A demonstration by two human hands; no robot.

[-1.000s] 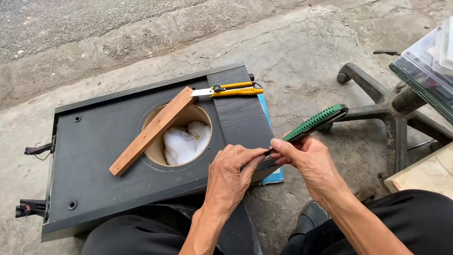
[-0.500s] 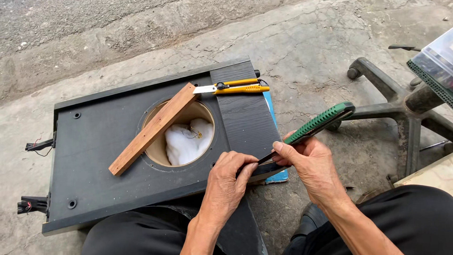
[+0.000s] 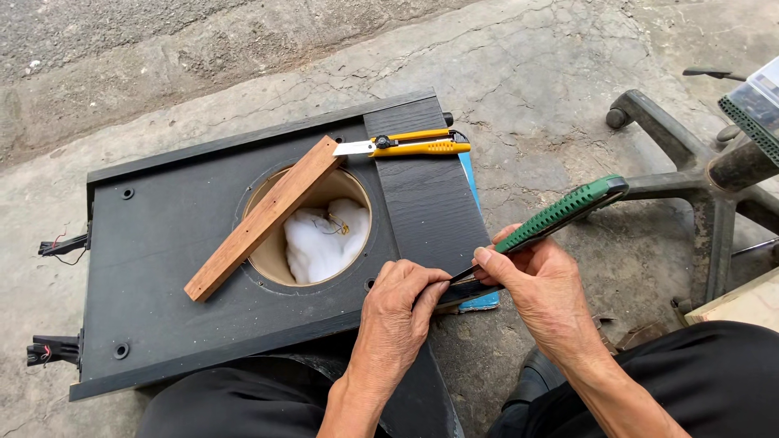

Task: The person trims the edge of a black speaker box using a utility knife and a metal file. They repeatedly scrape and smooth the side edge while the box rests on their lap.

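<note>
Cracked grey concrete floor point(image 3: 568, 73) fills the head view, with the metal legs of a chair base point(image 3: 690, 174) at the right edge and the person's dark trousers along the bottom. A black speaker panel point(image 3: 162, 268) lies flat on the floor against the knees, its round cutout showing white stuffing point(image 3: 320, 239) inside. A wooden strip point(image 3: 264, 217) rests across the cutout, its long axis running from lower left to upper right. Just beyond its upper end, a yellow utility knife point(image 3: 414, 146) lies on a narrower black board point(image 3: 426, 203) that covers the panel's right side, blade pointing left toward the strip. The right hand point(image 3: 544, 296) is closed around a green-handled tool point(image 3: 560, 212), whose handle slants up and to the right, away from the body, while its thin dark metal end points down-left to the near edge of the black board. The left hand point(image 3: 402, 312) has its fingers curled and pinched at that same edge, touching the tool's tip; I cannot tell what it grips. Compared with half a second ago, the hands sit in the same spot at the board's near corner, the handle keeps nearly the same slant, and the strip and knife have not shifted.
</note>
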